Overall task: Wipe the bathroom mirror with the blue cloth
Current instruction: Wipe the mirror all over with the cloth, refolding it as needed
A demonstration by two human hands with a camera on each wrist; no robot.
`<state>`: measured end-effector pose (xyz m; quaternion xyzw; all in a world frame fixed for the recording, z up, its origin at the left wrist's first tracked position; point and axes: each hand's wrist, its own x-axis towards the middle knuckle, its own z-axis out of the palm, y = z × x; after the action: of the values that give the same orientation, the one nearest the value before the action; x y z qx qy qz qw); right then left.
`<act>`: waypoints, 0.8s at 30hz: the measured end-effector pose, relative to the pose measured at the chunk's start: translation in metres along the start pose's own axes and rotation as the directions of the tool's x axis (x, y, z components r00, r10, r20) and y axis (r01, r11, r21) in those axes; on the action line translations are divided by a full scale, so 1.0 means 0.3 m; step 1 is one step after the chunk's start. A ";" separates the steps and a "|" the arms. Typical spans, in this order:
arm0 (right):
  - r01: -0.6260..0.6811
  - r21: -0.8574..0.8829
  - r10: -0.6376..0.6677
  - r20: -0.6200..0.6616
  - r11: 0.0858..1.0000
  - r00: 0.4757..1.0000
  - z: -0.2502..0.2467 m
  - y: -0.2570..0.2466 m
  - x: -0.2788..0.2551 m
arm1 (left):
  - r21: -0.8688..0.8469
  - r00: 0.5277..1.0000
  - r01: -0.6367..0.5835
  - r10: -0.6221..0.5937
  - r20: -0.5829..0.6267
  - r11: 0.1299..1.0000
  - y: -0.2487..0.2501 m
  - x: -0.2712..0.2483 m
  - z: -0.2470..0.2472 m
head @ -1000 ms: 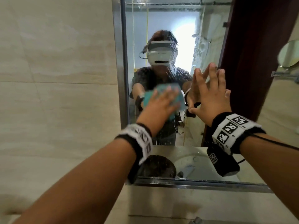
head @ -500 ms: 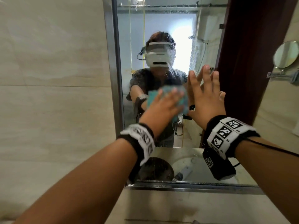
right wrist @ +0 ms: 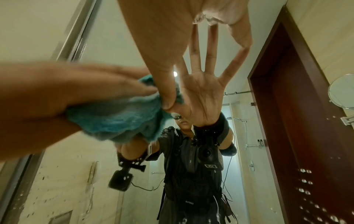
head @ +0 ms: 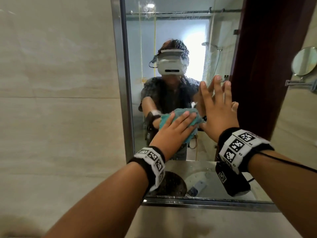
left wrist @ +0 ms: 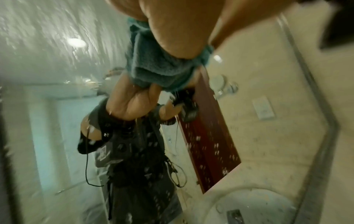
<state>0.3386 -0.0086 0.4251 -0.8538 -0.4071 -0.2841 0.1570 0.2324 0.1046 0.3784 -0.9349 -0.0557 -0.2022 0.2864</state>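
Observation:
The bathroom mirror (head: 171, 31) hangs in a metal frame (head: 123, 83), its glass speckled with water drops. My left hand (head: 173, 129) presses the bunched blue cloth (head: 199, 121) against the glass at mid-height, fingers lying nearly straight over it. The left wrist view shows the cloth (left wrist: 153, 63) squeezed under the heel of my left hand (left wrist: 172, 22). Just right of it, my right hand (head: 217, 107) rests flat on the mirror with fingers spread and holds nothing. In the right wrist view the cloth (right wrist: 118, 115) sits under my left hand (right wrist: 67, 91), beside my right hand (right wrist: 159, 37).
A beige tiled wall (head: 60, 100) borders the mirror on the left. The glass reflects a person wearing a headset, a dark red door (head: 267, 66), a round wall mirror (head: 304, 60) and a sink basin (head: 197, 179). The mirror's lower edge (head: 205, 202) runs below my wrists.
My left hand has slid the cloth rightward and slightly down across the glass, close to my right hand. My right hand has stayed flat on the mirror.

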 end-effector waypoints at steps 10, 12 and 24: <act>-0.015 -0.010 0.016 0.041 1.000 0.999 -0.001 -0.003 0.002 | -0.338 0.813 0.226 -0.368 -0.451 0.914 -0.216 0.204 -0.193; -0.005 0.000 0.005 0.022 1.000 1.000 -0.001 0.001 0.002 | -0.199 0.904 0.133 -0.202 -0.378 0.971 -0.121 0.130 -0.086; -0.004 0.014 0.004 0.006 1.000 1.000 0.002 -0.003 -0.003 | -0.299 0.876 0.238 -0.337 -0.344 0.924 -0.193 0.170 -0.197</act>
<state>0.3376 -0.0082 0.4242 -0.8543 -0.4079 -0.2783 0.1620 0.2457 0.1189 0.4736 -0.8852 -0.1117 -0.4295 0.1393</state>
